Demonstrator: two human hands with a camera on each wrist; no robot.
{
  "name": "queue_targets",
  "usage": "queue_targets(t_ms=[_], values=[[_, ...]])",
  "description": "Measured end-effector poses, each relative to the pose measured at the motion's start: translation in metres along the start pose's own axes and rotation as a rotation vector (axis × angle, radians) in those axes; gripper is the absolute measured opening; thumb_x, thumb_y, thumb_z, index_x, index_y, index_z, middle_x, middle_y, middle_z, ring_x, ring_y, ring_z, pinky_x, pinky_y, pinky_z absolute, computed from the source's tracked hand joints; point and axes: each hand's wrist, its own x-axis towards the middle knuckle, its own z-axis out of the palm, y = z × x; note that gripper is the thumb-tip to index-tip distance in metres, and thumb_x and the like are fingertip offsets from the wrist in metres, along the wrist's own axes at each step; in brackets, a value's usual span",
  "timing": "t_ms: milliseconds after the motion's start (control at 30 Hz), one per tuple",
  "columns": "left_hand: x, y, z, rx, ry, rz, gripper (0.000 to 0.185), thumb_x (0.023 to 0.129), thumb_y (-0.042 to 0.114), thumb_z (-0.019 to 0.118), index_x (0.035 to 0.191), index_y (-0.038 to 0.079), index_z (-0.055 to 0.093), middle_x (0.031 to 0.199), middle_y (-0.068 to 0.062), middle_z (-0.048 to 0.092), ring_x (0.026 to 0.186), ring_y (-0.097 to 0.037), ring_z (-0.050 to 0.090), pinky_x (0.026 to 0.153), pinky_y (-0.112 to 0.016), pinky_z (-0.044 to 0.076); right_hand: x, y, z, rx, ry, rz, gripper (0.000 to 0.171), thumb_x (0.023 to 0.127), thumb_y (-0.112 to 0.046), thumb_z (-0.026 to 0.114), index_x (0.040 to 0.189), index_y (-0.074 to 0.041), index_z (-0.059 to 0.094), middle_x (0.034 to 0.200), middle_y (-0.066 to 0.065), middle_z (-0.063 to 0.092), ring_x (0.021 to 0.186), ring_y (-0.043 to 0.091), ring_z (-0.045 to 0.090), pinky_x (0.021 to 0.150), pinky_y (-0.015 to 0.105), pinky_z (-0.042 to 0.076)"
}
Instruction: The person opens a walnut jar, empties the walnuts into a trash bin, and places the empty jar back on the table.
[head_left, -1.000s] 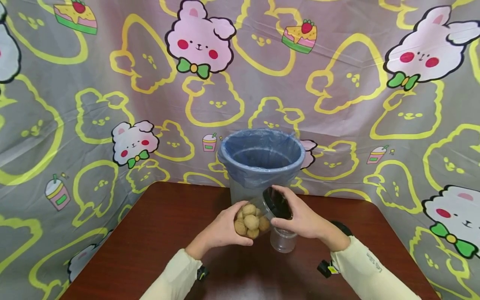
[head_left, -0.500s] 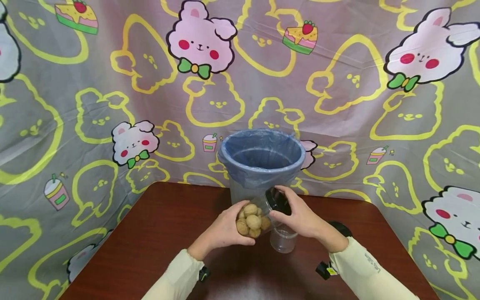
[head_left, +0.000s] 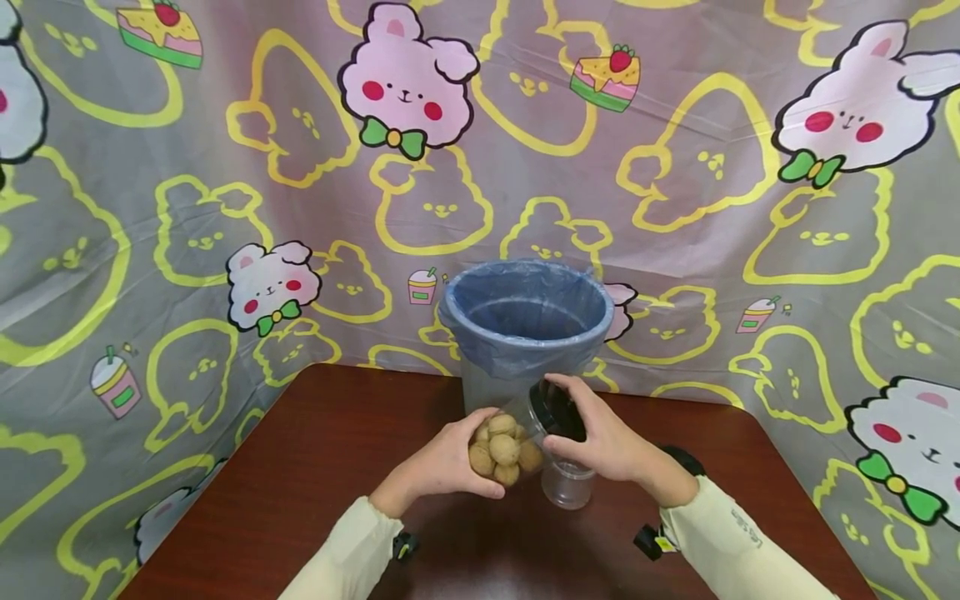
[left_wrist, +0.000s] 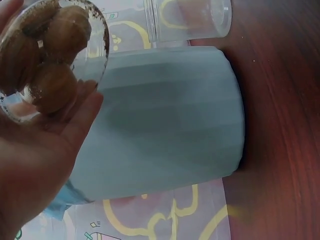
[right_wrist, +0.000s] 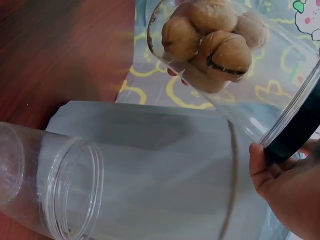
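Observation:
A clear jar (right_wrist: 250,112) with several walnuts (head_left: 504,450) in its bottom end is held tilted above the table, its black lid (head_left: 557,410) towards the upper right. My left hand (head_left: 450,462) grips the jar round its bottom end, thumb below. With fingers and thumb curled round its rim, my right hand (head_left: 606,433) grips the lid, which sits on the jar's mouth. Behind and below the right hand a second clear jar (head_left: 567,486) stands upright and lidless on the table; its open mouth shows in the right wrist view.
A grey bin (left_wrist: 165,125) with a blue liner (head_left: 525,354) stands at the table's back edge, right behind the hands. A dark round object (head_left: 682,458) is partly hidden by the right wrist. The brown table (head_left: 337,450) reaches a patterned cloth (head_left: 427,192).
The right hand and lid tilt slightly back and forth while both hands keep their hold on the jar. The walnuts have shifted a little inside. The standing jar has not moved.

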Motion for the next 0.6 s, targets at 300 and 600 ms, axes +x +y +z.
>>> queue_targets(t_ms=[300, 600], values=[[-0.0002, 0.0008, -0.0015, -0.03, -0.031, 0.002, 0.093, 0.058, 0.036, 0.09, 0.135, 0.017, 0.041, 0.112, 0.005, 0.058, 0.095, -0.01, 0.057, 0.083, -0.029, 0.046, -0.0016, -0.0024, -0.0018, -0.002, -0.01, -0.021, 0.08, 0.08, -0.032, 0.072, 0.145, -0.013, 0.029, 0.133, 0.0, 0.041, 0.114, 0.018, 0.045, 0.09, 0.042, 0.043], [0.0032, 0.0055, 0.0066, 0.193, 0.076, -0.009, 0.1, 0.055, 0.038, 0.089, 0.138, 0.008, 0.041, 0.123, 0.0, 0.054, 0.105, -0.014, 0.054, 0.09, -0.034, 0.044, 0.0002, -0.0052, 0.0023, -0.077, -0.008, 0.185, 0.075, 0.091, -0.047, 0.057, 0.146, -0.006, 0.027, 0.144, 0.015, 0.034, 0.131, 0.03, 0.035, 0.103, 0.052, 0.03]])
